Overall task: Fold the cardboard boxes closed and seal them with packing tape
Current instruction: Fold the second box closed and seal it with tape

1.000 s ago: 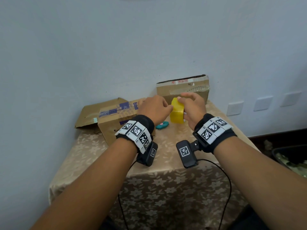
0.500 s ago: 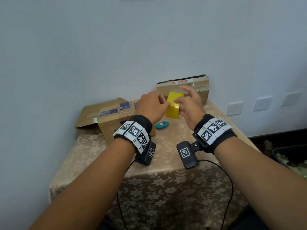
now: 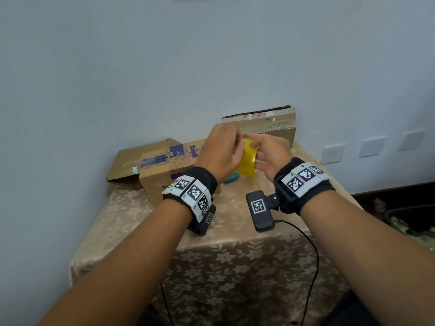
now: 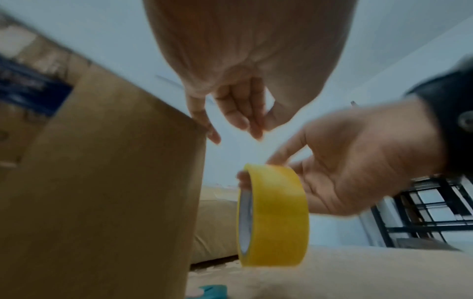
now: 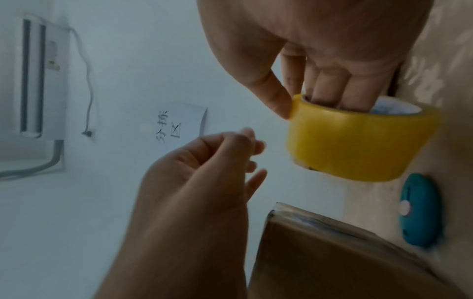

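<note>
Fingers of your right hand [image 3: 270, 152] sit inside the core of the yellow packing tape roll [image 3: 247, 161], thumb pressed on its outer rim, so that hand is clamped on the roll and holds it off the floral tablecloth [image 3: 235, 227]. Your left hand [image 3: 221, 154] hovers just beside the roll with thumb and fingertips pinched together; whether a tape end sits between them you cannot tell. Left of that hand stands a cardboard box [image 3: 160, 175] with blue tape on top, a second cardboard box [image 3: 270, 124] leans on the wall beyond both hands, and a teal cutter [image 5: 419, 210] lies below the roll.
</note>
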